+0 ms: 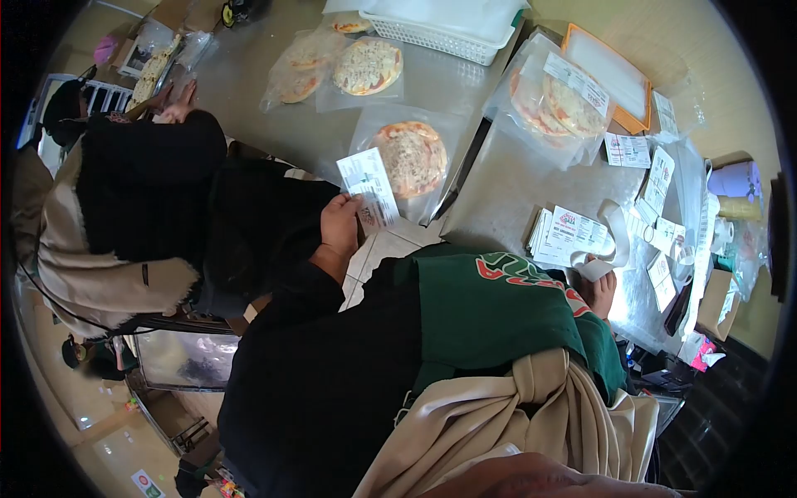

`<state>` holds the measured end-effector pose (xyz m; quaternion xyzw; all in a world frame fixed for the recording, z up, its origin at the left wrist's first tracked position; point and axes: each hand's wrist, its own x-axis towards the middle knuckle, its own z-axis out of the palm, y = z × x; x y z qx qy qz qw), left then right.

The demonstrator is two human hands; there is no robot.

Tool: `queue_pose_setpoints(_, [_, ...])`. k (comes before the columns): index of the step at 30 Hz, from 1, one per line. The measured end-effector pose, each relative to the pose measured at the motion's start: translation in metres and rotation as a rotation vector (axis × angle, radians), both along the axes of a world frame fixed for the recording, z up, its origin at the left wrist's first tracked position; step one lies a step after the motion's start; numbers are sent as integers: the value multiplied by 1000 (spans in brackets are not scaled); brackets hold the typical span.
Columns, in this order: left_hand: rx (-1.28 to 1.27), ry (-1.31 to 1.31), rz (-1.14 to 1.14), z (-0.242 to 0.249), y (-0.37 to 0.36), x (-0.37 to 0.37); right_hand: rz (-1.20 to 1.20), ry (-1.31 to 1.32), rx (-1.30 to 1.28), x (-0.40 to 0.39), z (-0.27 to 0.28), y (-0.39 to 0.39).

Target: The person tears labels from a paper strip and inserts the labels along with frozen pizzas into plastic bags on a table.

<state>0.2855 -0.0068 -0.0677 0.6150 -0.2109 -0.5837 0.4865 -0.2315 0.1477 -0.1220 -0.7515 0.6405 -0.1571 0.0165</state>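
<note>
My left hand (339,226) pinches a white printed label (368,187) by its lower corner. The label overlaps the left edge of a clear bag that holds a cheese-topped pizza (411,158) on the metal table. At the right, my right hand (599,292) is curled at the end of a curling white paper strip (616,236), its fingers partly hidden behind the strip. Beside that hand lies a fanned stack of printed labels (567,236).
More bagged pizzas (368,66) lie farther back, near a white basket (440,33). Stacked bagged pizzas (558,100) sit by an orange-rimmed tray (646,104). Loose labels (628,151) cover the right side. A person in black (149,183) works at the left.
</note>
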Motion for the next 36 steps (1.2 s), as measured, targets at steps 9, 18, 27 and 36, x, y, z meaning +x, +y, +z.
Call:
queue_pose_setpoints(9, [-228,166,291,-4,20,10,-13,-39,23,7,10,-1])
queue_pose_setpoints(18, [265,53,-71,-45,80,58,2,-13,11,4,7,-1])
queue_pose_setpoints(27, [36,44,-154,-33,20,16,7,-29,4,6,9,-4])
queue_pose_setpoints(36, [160,-156,-414,-15,10,29,-15,-30,-7,-1,-3,0])
